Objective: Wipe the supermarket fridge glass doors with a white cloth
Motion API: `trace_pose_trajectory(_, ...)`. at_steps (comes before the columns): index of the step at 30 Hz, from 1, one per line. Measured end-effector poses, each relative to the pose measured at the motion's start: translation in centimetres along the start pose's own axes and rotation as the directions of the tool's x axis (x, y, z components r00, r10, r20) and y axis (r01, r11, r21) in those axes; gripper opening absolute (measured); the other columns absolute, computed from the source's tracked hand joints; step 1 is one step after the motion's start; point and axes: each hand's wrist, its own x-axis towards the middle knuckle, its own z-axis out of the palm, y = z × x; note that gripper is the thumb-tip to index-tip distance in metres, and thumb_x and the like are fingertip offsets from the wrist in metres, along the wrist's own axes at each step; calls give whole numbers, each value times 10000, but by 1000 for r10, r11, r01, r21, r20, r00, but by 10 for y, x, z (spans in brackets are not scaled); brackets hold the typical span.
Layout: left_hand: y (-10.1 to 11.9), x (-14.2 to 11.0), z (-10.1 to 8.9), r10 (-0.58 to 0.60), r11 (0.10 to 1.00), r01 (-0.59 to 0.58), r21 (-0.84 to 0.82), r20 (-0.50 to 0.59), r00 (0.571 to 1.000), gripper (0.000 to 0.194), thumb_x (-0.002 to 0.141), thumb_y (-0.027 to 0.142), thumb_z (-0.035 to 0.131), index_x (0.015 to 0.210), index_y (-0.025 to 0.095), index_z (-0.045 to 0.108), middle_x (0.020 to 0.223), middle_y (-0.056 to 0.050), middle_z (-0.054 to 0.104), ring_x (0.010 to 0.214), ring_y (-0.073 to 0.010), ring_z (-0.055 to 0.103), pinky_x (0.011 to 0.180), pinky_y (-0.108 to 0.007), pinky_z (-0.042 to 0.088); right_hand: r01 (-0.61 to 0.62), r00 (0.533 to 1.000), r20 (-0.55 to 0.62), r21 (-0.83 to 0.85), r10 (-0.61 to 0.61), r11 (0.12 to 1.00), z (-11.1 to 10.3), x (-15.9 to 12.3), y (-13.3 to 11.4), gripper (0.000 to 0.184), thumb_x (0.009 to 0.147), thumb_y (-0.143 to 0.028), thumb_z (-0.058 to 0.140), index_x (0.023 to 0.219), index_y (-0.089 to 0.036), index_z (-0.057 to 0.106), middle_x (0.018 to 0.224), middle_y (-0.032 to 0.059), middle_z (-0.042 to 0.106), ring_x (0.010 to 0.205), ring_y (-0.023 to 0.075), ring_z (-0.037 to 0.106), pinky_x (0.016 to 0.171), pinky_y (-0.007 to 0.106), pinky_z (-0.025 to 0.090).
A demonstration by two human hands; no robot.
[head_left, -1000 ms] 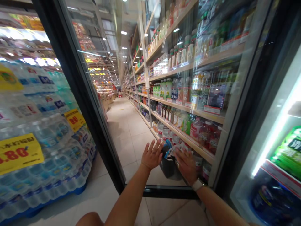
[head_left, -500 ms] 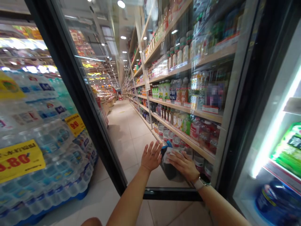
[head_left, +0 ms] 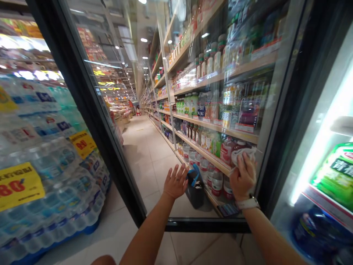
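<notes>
A glass door with a black frame stands in front of me, swung out from a lit cooler. My left hand lies against the glass low in the middle, fingers spread. Pressed to the glass near the door's right side, my right hand holds a crumpled whitish cloth. The wrist below it wears a watch with a pale band. Through the pane, between both hands, a dark bucket with blue cloth over its rim shows on the floor.
Stacked packs of bottled water with yellow price signs stand at the left. Shelves of drinks run along the aisle beyond the glass. The cooler's inside, with a green bottle, lies at the far right. A knee shows at the bottom.
My right hand, with the cloth, has moved right and up across the glass, uncovering the bucket behind it. My left hand has stayed nearly in place.
</notes>
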Motion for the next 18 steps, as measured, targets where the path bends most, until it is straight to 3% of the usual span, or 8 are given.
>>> trace_pose_trajectory(4,2,2,-2,-1,1000,1,5,-8,1000,653,849,339,510,1458,197,319,1463,-69,421,1442,-228,194,1189,-410,136,126,982,132,88,-137,988,1,-28,-18,515,863,-67,419,1333,-246,535,1306,74,599,1333,262,431,1121,528,327)
trace_pose_trajectory(9,2,2,-5,-7,1000,7,17,16,1000,642,844,341,516,1449,210,344,1456,-63,434,1440,-226,201,1189,-406,134,285,900,280,205,-335,936,-1,-63,-36,460,897,-50,422,1258,-276,594,1210,26,664,1290,216,487,1148,435,317)
trace_pose_trajectory(11,2,1,-6,-7,1000,6,20,26,1000,641,839,345,523,1444,215,355,1454,-63,437,1440,-227,203,1189,-405,135,362,830,333,291,-449,886,-2,-79,-42,426,919,-62,419,1235,-276,606,1194,-2,674,1275,176,500,1156,385,304)
trace_pose_trajectory(15,2,0,-7,-2,1000,2,27,14,1000,629,847,344,506,1443,211,357,1460,-58,430,1444,-226,188,1189,-408,131,513,592,345,536,-728,670,-4,-105,-50,340,979,-156,398,1214,-269,615,1237,-27,651,1274,102,487,1088,274,373)
trace_pose_trajectory(16,2,0,-7,-3,1000,2,31,14,1000,630,846,342,507,1444,211,355,1461,-59,429,1443,-227,192,1189,-410,132,528,552,336,568,-763,632,-4,-107,-51,328,983,-170,400,1208,-270,618,1246,-32,646,1276,95,483,1067,259,390)
trace_pose_trajectory(18,2,-1,-7,-3,999,2,39,19,1000,638,842,340,515,1445,212,351,1459,-62,431,1439,-230,207,1188,-412,137,543,519,325,589,-791,599,-2,-104,-50,316,984,-179,412,1208,-266,616,1256,-38,640,1279,93,478,1049,253,404)
